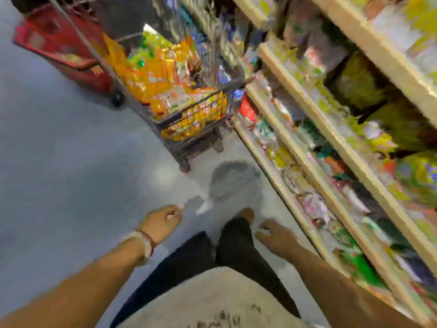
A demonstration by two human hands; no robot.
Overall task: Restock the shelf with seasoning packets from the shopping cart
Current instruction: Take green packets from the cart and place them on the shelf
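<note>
Both hands – left (163, 222), right (275, 234) – loose grip, empty, between shelf edge (279, 185) and open floor (71, 150)

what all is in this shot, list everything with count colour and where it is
shopping cart: one, dark wire frame, on the floor ahead, beside the shelves
seasoning packets: a heap, too blurred to count, mostly orange and yellow with some green, piled in the cart
red cart: one, red, upper left, behind the shopping cart
shelves: several tiers, pale beige edges, along the right side, filled with blurred mixed-colour packets
floor: grey, left and centre
left hand: one, holds nothing, fingers loosely curled, bands at the wrist, low centre
right hand: one, holds nothing, near the bottom shelf edge
legs: dark trousers, bottom centre, one foot forward
</note>
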